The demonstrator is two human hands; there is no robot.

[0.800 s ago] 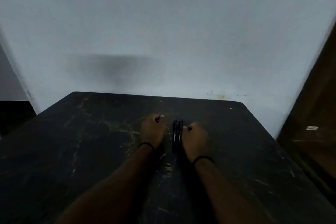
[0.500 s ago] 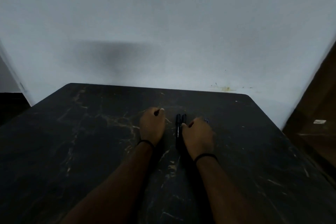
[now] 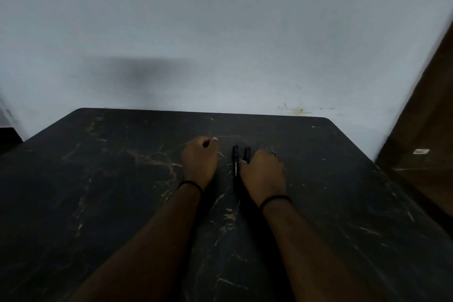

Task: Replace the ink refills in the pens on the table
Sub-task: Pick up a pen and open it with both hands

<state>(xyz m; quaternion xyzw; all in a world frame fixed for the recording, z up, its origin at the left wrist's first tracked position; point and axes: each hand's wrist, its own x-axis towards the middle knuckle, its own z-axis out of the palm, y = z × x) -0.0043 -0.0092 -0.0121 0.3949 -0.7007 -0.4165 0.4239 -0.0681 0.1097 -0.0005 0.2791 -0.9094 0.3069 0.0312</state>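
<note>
Two black pens [image 3: 235, 167] lie side by side at mid-table [image 3: 98, 203], long axes running 12 to 6 o'clock. The right hand [image 3: 263, 175], curled, touches the right-hand pen [image 3: 246, 153]; whether it grips is unclear. The left hand [image 3: 199, 162], loosely clenched, rests at the pens' 9 o'clock, clearly apart.

Two pens [image 3: 235, 167] side by side, lengthwise toward tabletop [image 3: 98, 203] far edge, nearer far edge than near. Left hand [image 3: 199, 160] rests left of pens, apart. Right hand [image 3: 263, 174] right of them, touching right-hand pen, partly covering it.
</note>
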